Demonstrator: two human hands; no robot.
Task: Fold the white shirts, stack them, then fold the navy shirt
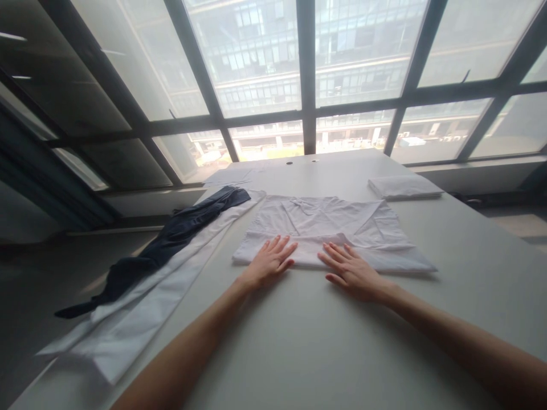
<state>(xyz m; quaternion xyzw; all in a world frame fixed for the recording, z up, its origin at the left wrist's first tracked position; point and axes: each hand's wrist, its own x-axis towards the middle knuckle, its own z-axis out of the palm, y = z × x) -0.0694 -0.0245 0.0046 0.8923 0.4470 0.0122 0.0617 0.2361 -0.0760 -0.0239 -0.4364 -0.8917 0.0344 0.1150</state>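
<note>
A white garment [329,213], perhaps a shirt, lies partly folded on the white table [294,336], its near edge turned over into a band. My left hand [271,261] rests flat on the left part of that band, fingers spread. On the band right of its middle, my right hand [348,270] lies palm down with its fingers stretched out. Neither hand grips the cloth. Creases and diagonal folds run across the garment's far half.
Along the table's left edge, a dark navy garment [171,233] lies on long white cloth [141,324] that hangs over the side. A folded white cloth [404,187] sits at the back right. Large windows [307,68] stand beyond the table.
</note>
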